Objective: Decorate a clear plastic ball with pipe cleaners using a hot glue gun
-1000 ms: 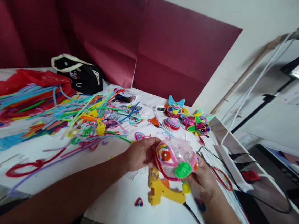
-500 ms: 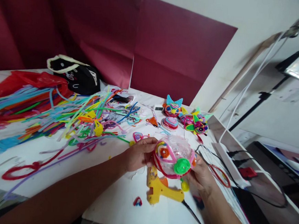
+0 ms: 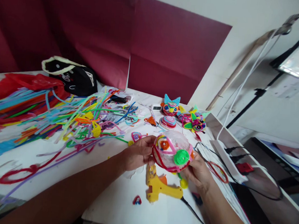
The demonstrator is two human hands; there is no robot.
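One: The left hand point(image 3: 139, 155) is gripping the left side of the clear ball point(image 3: 176, 141), thumb and bent fingers closing on its edge!

Two: And the right hand point(image 3: 199, 171) is clasping the opposite side, its fingers curling partly out of sight, so I can't tell exactly where every tip is resting.

One: Where's that ball sitting?

Two: It's hovering over the white table point(image 3: 121, 208), right between both hands, and it's showing off an orange-centred eye point(image 3: 164, 145), a green disc point(image 3: 181, 157) and a red and pink trim along the bottom.

One: Just below, a yellow glue gun point(image 3: 159, 189) is lying on its side, its black cord trailing off towards the right arm. A small red-and-blue piece point(image 3: 137, 200) is resting to its left!

Two: Farther back, a blue-eared figure point(image 3: 170, 106) is standing behind a striped dome point(image 3: 167, 122), and over on the left, a heap of pipe cleaners point(image 3: 53, 118) is spilling from a red bag point(image 3: 39, 81).
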